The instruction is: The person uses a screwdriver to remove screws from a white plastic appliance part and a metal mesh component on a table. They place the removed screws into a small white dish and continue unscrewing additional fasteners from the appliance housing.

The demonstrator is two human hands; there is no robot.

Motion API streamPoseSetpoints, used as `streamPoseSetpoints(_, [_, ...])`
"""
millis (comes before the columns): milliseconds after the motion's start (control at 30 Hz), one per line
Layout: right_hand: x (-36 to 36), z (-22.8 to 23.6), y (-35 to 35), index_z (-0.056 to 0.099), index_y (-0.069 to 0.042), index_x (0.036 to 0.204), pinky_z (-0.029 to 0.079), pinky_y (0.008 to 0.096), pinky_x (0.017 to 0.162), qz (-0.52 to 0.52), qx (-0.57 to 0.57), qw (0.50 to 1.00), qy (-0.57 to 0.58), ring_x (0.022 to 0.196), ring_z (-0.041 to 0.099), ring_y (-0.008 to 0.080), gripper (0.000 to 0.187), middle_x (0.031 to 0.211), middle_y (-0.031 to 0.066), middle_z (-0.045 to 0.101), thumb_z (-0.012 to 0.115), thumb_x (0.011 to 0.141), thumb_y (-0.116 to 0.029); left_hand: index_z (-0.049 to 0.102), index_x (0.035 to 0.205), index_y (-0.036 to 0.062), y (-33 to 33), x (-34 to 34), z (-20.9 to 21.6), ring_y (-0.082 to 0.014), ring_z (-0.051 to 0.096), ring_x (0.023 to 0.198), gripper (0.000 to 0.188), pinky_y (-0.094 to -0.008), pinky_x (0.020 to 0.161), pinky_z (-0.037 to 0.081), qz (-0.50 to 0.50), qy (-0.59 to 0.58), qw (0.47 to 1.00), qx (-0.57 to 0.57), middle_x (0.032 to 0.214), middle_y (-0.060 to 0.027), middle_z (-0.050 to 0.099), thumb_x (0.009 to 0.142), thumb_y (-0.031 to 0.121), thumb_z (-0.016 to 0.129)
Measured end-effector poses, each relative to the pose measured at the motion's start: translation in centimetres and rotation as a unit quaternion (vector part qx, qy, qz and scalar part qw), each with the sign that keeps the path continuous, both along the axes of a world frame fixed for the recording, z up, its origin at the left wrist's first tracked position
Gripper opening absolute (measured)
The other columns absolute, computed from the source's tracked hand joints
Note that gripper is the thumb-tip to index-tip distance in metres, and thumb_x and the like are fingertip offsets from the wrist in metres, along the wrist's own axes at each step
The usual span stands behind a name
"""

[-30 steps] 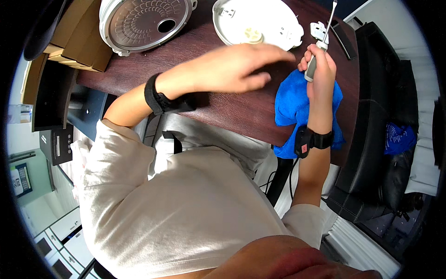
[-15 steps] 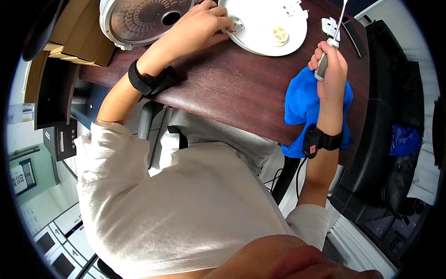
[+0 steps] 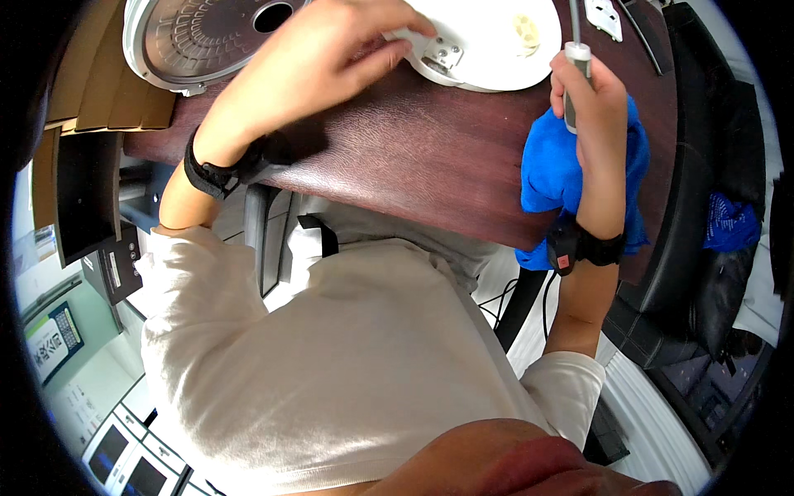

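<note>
A white rounded plastic cover lies on the table at the top, with a small metal hinge plate at its near left edge and a cream round part on it. My left hand reaches over the cover's left edge, thumb and index finger apart beside the hinge plate, with nothing visible between them. In my right hand is a screwdriver with a grey and white handle, its shaft pointing away from me; the tip is out of view. That hand is above a blue cloth.
A round appliance lid with a metal inner plate stands at the upper left, near cardboard boxes. At the upper right lie a small white plastic part and a dark flat bar. A black couch borders the table's right side.
The whole view has shifted a little. My left fingers have come off the hinge plate, which now shows more fully. The screwdriver has swung from leaning right to nearly straight ahead.
</note>
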State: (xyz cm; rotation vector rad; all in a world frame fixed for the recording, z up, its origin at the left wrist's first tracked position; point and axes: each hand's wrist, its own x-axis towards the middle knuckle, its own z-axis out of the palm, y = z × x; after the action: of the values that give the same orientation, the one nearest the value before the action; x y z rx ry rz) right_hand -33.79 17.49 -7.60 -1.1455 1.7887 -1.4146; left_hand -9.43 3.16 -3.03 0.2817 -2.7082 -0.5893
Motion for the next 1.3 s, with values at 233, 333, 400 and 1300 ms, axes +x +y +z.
streamPoseSetpoints(233, [0.2,-0.3,0.0,0.064,-0.004,0.083,0.033,0.0215,0.047,0.083,0.060,0.995,0.017,0.051,0.046,0.0037,0.023,0.058,-0.0039,0.051,0.065,0.091,-0.025,0.067,0.099,-0.0004,-3.8,-1.2,-1.3,-0.0288,0.060,0.098,0.020,-0.0376,0.091,0.046,-0.034,0.016,0.994,-0.101,0.097,-0.0129,0.066,0.082,0.009,0.066])
streamPoseSetpoints(333, [0.1,-0.1,0.0,0.064,-0.004,0.082,0.033,0.0217,0.047,0.084,0.078,0.993,0.028,0.051,0.046,0.0033,0.022,0.059,-0.0038,0.052,0.065,0.091,-0.025,0.068,0.102,0.0012,-4.7,-1.2,-2.3,-0.0313,0.060,0.101,0.027,-0.0401,0.093,0.046,-0.040,-0.039,0.997,-0.061,0.105,-0.0137,0.065,0.085,0.022,0.070])
streamPoseSetpoints(400, [0.0,0.1,0.2,0.064,-0.004,0.082,0.034,0.0225,0.048,0.086,0.098,0.991,0.042,0.052,0.047,0.0042,0.022,0.060,-0.0027,0.053,0.066,0.090,-0.025,0.068,0.101,0.0013,-4.7,-1.2,-2.0,-0.0302,0.060,0.103,0.032,-0.0392,0.093,0.046,-0.051,-0.045,0.997,-0.024,0.105,-0.0130,0.065,0.082,0.025,0.074])
streamPoseSetpoints(1300, [0.4,-0.2,0.6,0.061,0.000,0.085,0.044,0.0346,0.053,0.276,0.185,0.920,0.206,0.053,0.056,0.0278,0.016,0.065,0.0182,0.056,0.066,0.077,-0.012,0.068,0.102,0.0019,-4.6,-0.2,-3.5,-0.0261,0.058,0.087,0.034,-0.0373,0.082,0.047,-0.066,0.000,0.997,0.037,0.091,-0.0103,0.062,0.074,0.017,0.079])
